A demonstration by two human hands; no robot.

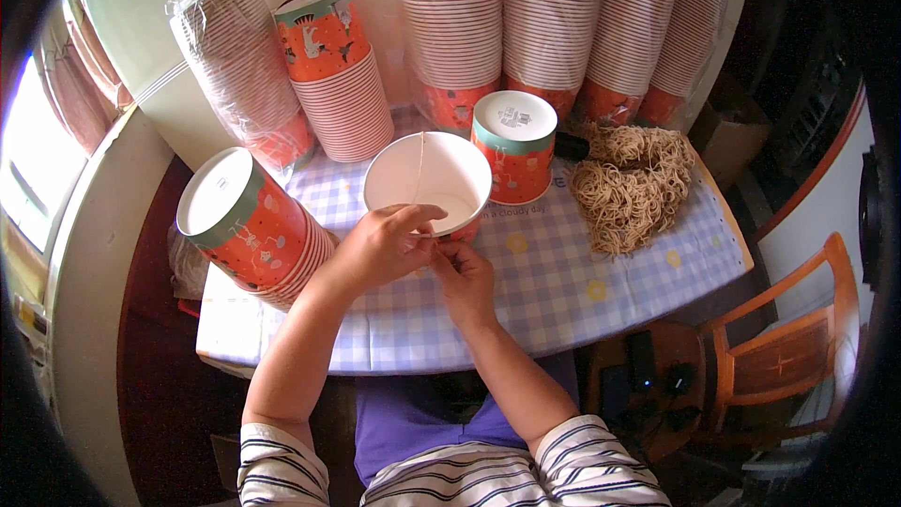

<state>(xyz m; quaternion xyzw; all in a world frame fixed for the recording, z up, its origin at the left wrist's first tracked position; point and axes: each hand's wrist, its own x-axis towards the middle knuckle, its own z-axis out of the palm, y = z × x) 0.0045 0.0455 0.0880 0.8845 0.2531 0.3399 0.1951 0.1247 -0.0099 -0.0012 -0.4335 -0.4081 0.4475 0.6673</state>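
An open paper bucket [462,174], white inside and orange-red outside, stands on the table in front of me. A thin cord [419,166] runs from its far rim across the mouth toward my fingers. My left hand [380,244] is closed at the near rim, its thumb and fingers pinched on the cord and its index finger reaching over the edge. Just below and to the right, my right hand [466,280] is closed too, fingertips pinched close to the left ones. The cord's end between the fingers is too small to make out.
An upside-down bucket [513,160] stands behind to the right, beside a heap of tan cords [633,188]. A leaning stack of upturned buckets [253,230] is at left. More bucket stacks [450,28] line the wall. A checked cloth [563,272] covers the table; a wooden chair [784,347] stands right.
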